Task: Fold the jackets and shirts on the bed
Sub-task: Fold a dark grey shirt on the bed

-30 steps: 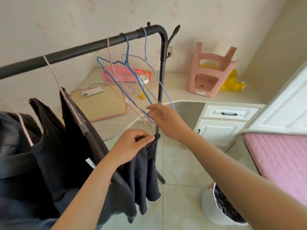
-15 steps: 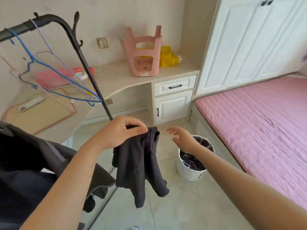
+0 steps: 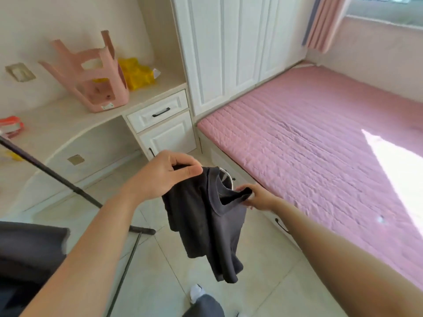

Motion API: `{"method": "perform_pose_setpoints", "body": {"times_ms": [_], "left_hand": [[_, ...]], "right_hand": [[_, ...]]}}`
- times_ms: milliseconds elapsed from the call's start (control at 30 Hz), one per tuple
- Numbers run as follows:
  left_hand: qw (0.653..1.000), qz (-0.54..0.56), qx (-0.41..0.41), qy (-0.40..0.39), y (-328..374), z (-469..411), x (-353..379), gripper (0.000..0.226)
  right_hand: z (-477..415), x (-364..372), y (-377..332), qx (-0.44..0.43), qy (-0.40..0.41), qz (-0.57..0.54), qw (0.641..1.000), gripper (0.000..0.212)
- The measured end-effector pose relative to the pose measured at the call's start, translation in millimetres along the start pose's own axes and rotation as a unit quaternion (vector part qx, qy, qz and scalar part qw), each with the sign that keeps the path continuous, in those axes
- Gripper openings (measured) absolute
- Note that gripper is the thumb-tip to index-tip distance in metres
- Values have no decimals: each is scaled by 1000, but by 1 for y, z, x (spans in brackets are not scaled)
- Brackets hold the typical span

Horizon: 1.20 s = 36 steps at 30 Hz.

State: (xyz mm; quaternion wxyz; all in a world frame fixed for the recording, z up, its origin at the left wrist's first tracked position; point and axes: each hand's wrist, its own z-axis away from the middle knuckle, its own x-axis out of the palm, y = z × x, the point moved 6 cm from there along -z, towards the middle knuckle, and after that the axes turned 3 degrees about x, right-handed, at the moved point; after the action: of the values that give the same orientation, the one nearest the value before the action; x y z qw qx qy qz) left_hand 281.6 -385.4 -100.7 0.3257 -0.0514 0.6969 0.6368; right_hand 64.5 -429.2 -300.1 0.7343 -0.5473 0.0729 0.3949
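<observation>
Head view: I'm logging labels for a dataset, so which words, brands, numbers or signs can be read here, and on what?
No text in this view is readable.
White sticker on the pink stool: too small and blurred to read.
Dark shirt: no print or tag shows.
Yellow bag: no lettering can be made out.

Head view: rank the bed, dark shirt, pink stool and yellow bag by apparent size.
1. the bed, by far
2. the dark shirt
3. the pink stool, close to the shirt; the shirt hangs nearer the camera, so that pair is unsure
4. the yellow bag
</observation>
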Motion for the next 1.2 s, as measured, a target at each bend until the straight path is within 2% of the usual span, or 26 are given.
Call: {"method": "perform_pose_setpoints", "body": {"times_ms": [67,167,267,367,433,533,700,833,933,1000,1067,1200], "left_hand": [[1000,10,-2,-6,0,-21,15,21],[1000,5,-2,-2,-4,-64,39,14],[999,-15,5,-39,-13,-111,63,11],[991,-64,-10,-119,-30,-158,97,5],[980,-95,-17,-173,-42,-190,120,12],[965,-114,-14,-235,-50,-228,151,13],[938,-151,-16,-310,-43,-275,204,16],[905,-174,-3,-388,-24,-305,235,22],[848,-222,17,-481,1,-328,256,30],[822,-246,32,-512,17,-349,270,35],[823,-243,40,-512,31,-376,287,29],[861,-204,73,-459,57,-432,325,17]], "right_hand": [[14,-14,19,32,-15,-16,999,9],[37,-39,66,107,15,-90,990,6],[68,-86,119,161,165,-102,968,2],[107,-136,157,226,297,-79,924,20],[131,-163,171,261,363,-74,892,25],[159,-190,182,287,424,-52,858,23],[203,-216,187,337,480,-5,810,17],[231,-240,184,355,522,-28,775,15],[253,-273,188,376,517,-45,767,15],[265,-298,194,384,499,-62,775,17],[273,-324,207,387,494,-81,774,15],[268,-375,245,378,514,-71,767,14]]}}
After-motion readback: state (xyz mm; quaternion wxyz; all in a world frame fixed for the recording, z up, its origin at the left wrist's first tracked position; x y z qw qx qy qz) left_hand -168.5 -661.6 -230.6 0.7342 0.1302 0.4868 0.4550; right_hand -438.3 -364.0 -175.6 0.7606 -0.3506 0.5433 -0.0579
